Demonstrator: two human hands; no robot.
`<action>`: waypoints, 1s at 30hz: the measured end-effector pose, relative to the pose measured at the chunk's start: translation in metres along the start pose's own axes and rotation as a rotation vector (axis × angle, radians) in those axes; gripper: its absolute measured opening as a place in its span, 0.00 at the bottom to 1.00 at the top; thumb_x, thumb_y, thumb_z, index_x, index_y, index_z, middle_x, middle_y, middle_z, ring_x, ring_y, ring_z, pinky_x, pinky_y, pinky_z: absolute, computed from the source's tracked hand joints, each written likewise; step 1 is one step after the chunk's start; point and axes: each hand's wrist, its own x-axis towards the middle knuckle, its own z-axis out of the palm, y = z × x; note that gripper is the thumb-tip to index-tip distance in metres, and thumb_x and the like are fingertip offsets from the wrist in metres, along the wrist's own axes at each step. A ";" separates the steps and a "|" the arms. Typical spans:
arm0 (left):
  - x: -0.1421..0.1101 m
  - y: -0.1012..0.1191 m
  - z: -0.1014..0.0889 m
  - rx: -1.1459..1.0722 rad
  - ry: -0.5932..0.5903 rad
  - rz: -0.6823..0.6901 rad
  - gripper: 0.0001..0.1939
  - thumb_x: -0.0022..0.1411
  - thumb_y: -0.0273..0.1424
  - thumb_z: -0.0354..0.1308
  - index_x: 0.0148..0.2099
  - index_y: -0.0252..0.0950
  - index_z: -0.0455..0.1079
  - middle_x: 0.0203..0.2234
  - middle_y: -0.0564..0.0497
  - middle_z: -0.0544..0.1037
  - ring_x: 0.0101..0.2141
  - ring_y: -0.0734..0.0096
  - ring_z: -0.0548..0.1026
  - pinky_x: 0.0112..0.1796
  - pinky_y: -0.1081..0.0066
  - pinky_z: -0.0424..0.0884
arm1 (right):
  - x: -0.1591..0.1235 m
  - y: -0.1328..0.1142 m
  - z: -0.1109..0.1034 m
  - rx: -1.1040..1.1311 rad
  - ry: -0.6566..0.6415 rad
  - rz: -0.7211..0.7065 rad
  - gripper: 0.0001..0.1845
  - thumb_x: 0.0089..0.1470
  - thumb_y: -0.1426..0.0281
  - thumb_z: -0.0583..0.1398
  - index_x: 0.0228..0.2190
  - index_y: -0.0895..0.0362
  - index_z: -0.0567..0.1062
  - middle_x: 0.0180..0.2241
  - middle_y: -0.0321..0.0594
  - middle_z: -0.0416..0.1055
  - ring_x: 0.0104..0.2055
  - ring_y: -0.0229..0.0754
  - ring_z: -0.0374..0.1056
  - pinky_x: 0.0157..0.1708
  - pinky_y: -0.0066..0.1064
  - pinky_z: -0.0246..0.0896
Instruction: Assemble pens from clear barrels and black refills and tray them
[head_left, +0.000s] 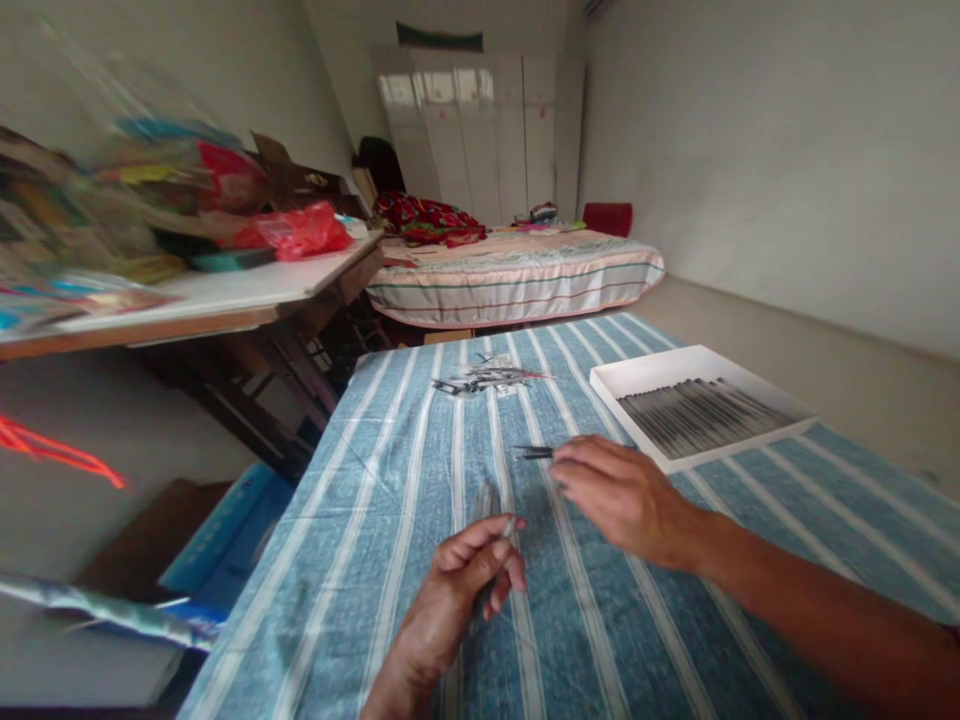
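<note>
My left hand (469, 572) hovers low over the blue striped tablecloth (360, 540), its fingers pinched on a thin clear sleeve (489, 500) that points away from me. My right hand (616, 492) reaches in from the right, fingers closed on a slim dark pen-like stick (534, 452) whose tip pokes out to the left. The two hands are a short way apart, with the stick just above and right of the sleeve. A white shallow tray (637, 372) holding several dark sticks lies just beyond my right hand.
A small heap of dark and clear bits (486, 378) lies on the cloth farther back. A cluttered white table (225, 290) with bags stands at left, a bed (517, 275) behind. Blue boxes (225, 530) sit on the floor at left.
</note>
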 end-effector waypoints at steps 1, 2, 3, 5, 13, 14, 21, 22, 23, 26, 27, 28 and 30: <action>0.000 0.000 0.000 -0.021 0.012 -0.007 0.20 0.52 0.40 0.61 0.46 0.34 0.72 0.19 0.51 0.74 0.15 0.79 0.62 0.17 0.77 0.53 | -0.008 0.013 0.000 0.004 -0.031 0.114 0.12 0.58 0.75 0.51 0.38 0.57 0.73 0.37 0.44 0.72 0.41 0.41 0.66 0.41 0.32 0.62; 0.000 0.000 0.001 -0.035 0.013 -0.015 0.21 0.52 0.40 0.61 0.46 0.34 0.72 0.19 0.51 0.74 0.15 0.79 0.61 0.17 0.77 0.52 | -0.015 0.027 0.000 -0.006 -0.079 0.233 0.12 0.57 0.74 0.52 0.35 0.57 0.75 0.33 0.42 0.73 0.37 0.40 0.67 0.37 0.30 0.62; 0.000 0.000 0.001 -0.044 0.011 -0.020 0.22 0.51 0.40 0.61 0.47 0.34 0.72 0.18 0.51 0.74 0.15 0.79 0.61 0.17 0.77 0.52 | -0.023 0.041 0.000 -0.023 -0.150 0.345 0.11 0.56 0.73 0.53 0.32 0.56 0.76 0.30 0.40 0.73 0.34 0.40 0.68 0.35 0.29 0.61; 0.000 0.000 0.003 -0.056 0.018 -0.019 0.25 0.51 0.40 0.61 0.50 0.35 0.70 0.18 0.51 0.73 0.14 0.80 0.60 0.17 0.77 0.50 | -0.037 0.063 0.003 -0.045 -0.274 0.531 0.11 0.55 0.72 0.54 0.29 0.56 0.77 0.26 0.37 0.74 0.30 0.38 0.69 0.30 0.26 0.58; 0.000 -0.004 0.009 -0.029 -0.012 -0.036 0.25 0.53 0.39 0.60 0.52 0.35 0.69 0.16 0.51 0.73 0.13 0.82 0.57 0.16 0.77 0.48 | -0.059 0.070 0.032 -0.164 -0.533 0.608 0.09 0.52 0.70 0.56 0.27 0.54 0.77 0.26 0.36 0.76 0.30 0.40 0.71 0.26 0.25 0.52; 0.000 -0.005 0.009 -0.020 -0.018 -0.041 0.25 0.53 0.39 0.60 0.52 0.35 0.70 0.16 0.51 0.73 0.13 0.82 0.57 0.16 0.77 0.48 | -0.059 0.069 0.037 -0.173 -0.540 0.605 0.09 0.52 0.69 0.57 0.27 0.53 0.77 0.26 0.37 0.76 0.30 0.40 0.71 0.26 0.25 0.53; 0.002 -0.009 0.006 0.014 -0.091 -0.068 0.22 0.55 0.39 0.58 0.51 0.35 0.69 0.18 0.51 0.74 0.14 0.81 0.58 0.17 0.77 0.49 | -0.060 0.065 0.049 -0.200 -0.552 0.605 0.11 0.52 0.72 0.54 0.25 0.56 0.76 0.24 0.44 0.76 0.30 0.46 0.72 0.26 0.29 0.55; 0.003 -0.010 0.006 0.020 -0.101 -0.075 0.23 0.55 0.39 0.58 0.52 0.35 0.69 0.18 0.51 0.74 0.14 0.81 0.59 0.17 0.77 0.49 | -0.060 0.063 0.046 -0.197 -0.554 0.601 0.11 0.53 0.72 0.54 0.25 0.56 0.76 0.24 0.43 0.76 0.30 0.45 0.72 0.27 0.29 0.56; 0.003 -0.011 0.005 0.025 -0.110 -0.081 0.23 0.55 0.39 0.58 0.52 0.35 0.69 0.18 0.51 0.74 0.14 0.81 0.59 0.17 0.77 0.50 | -0.059 0.061 0.043 -0.179 -0.547 0.595 0.11 0.53 0.73 0.54 0.26 0.56 0.76 0.25 0.41 0.76 0.30 0.44 0.72 0.27 0.29 0.56; 0.004 -0.014 0.005 0.032 -0.142 -0.086 0.25 0.55 0.40 0.59 0.53 0.35 0.68 0.18 0.51 0.75 0.15 0.81 0.59 0.17 0.77 0.50 | -0.056 0.046 0.032 0.075 -0.441 0.576 0.11 0.54 0.73 0.53 0.28 0.55 0.76 0.26 0.37 0.75 0.30 0.40 0.71 0.30 0.27 0.59; 0.004 -0.014 0.006 0.030 -0.160 -0.083 0.25 0.55 0.40 0.59 0.53 0.35 0.68 0.18 0.51 0.75 0.15 0.81 0.59 0.17 0.77 0.51 | -0.053 0.039 0.028 0.221 -0.389 0.576 0.11 0.54 0.73 0.53 0.29 0.56 0.76 0.26 0.36 0.75 0.30 0.38 0.70 0.30 0.26 0.59; 0.004 -0.015 0.006 0.026 -0.181 -0.076 0.25 0.55 0.40 0.58 0.54 0.34 0.67 0.18 0.50 0.75 0.15 0.81 0.59 0.17 0.77 0.51 | -0.050 0.031 0.024 0.372 -0.343 0.581 0.10 0.54 0.72 0.54 0.30 0.56 0.76 0.26 0.36 0.75 0.28 0.37 0.70 0.29 0.26 0.60; 0.004 -0.017 0.007 0.023 -0.221 -0.069 0.27 0.56 0.40 0.58 0.55 0.34 0.66 0.19 0.50 0.75 0.15 0.82 0.59 0.17 0.77 0.50 | -0.043 0.015 0.018 0.606 -0.303 0.603 0.09 0.53 0.71 0.55 0.30 0.57 0.76 0.24 0.35 0.73 0.25 0.36 0.68 0.27 0.25 0.60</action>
